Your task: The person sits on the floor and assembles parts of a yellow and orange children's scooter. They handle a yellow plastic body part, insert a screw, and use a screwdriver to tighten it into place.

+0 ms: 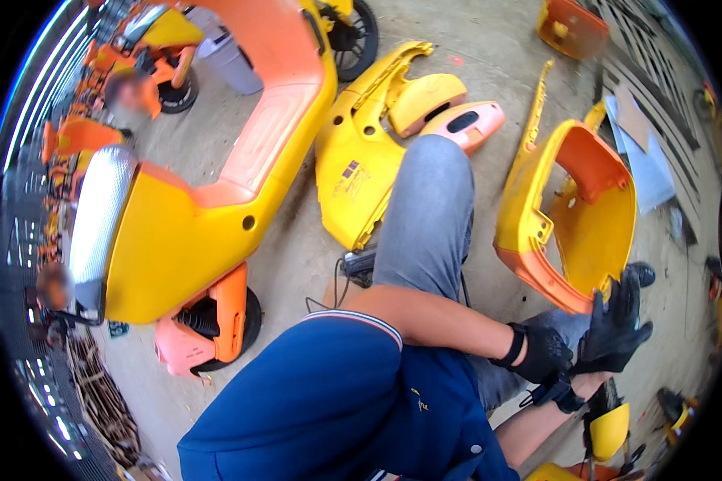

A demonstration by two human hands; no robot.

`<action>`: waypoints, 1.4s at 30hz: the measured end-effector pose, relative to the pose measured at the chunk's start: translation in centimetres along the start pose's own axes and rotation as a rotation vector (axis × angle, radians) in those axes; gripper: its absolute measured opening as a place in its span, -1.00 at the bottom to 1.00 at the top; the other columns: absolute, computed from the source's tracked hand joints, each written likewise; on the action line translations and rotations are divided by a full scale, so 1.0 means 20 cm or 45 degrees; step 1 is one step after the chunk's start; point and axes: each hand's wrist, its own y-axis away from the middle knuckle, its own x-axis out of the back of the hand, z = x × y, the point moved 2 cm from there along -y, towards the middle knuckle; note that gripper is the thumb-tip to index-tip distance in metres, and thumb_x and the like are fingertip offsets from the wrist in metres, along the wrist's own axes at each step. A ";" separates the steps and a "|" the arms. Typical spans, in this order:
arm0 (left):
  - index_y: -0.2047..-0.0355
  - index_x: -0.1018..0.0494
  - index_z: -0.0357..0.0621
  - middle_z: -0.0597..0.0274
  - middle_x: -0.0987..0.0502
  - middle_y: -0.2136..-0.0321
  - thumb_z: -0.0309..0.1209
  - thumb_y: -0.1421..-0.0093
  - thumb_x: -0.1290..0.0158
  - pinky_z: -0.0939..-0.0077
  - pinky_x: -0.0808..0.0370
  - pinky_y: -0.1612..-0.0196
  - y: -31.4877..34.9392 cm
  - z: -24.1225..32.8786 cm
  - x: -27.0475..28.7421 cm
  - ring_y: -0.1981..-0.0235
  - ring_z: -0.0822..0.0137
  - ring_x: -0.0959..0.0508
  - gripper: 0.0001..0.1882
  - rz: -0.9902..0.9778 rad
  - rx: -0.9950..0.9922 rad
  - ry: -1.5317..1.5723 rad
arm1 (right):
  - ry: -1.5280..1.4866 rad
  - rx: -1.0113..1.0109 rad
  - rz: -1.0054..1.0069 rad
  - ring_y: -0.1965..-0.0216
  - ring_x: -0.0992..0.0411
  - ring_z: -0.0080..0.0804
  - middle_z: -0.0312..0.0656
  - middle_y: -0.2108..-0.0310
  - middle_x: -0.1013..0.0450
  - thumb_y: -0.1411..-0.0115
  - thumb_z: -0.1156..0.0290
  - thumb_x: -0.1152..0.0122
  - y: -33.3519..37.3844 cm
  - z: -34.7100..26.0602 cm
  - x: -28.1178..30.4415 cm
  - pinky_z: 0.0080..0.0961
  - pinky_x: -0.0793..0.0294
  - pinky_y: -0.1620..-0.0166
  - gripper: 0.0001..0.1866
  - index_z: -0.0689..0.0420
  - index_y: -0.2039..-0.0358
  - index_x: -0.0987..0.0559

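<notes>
Both of my hands wear black gloves. My right hand (614, 329) is held up with its fingers spread, close to the lower rim of a yellow and orange scooter body shell (593, 232). Across my lap reaches my left hand (544, 353), its fingers curled in at the cuff of the right glove; what exactly they pinch is partly hidden. A black wrist strap with a small device (560, 394) sits on my right wrist, just below that cuff. Another black band (511, 346) goes round my left wrist.
A yellow and orange scooter (193, 248) with a silver-covered seat stands at the left. Yellow panels (357, 176) lie on the floor before my knee (425, 184). An orange part (571, 30) lies far right, near grey slats (657, 72). A yellow mirror-shaped part (609, 431) is lower right.
</notes>
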 end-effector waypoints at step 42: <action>0.31 -0.63 -0.05 0.00 -0.64 0.33 -0.20 -0.07 -0.10 0.21 -0.54 0.22 0.11 -0.17 0.33 0.23 0.03 -0.63 -0.74 0.431 0.520 -0.186 | 0.417 -0.585 -0.580 0.19 -0.53 -0.38 -0.26 0.19 -0.54 -0.19 0.47 -0.13 -0.79 0.54 0.14 -0.37 -0.54 0.14 -0.80 0.12 0.15 -0.52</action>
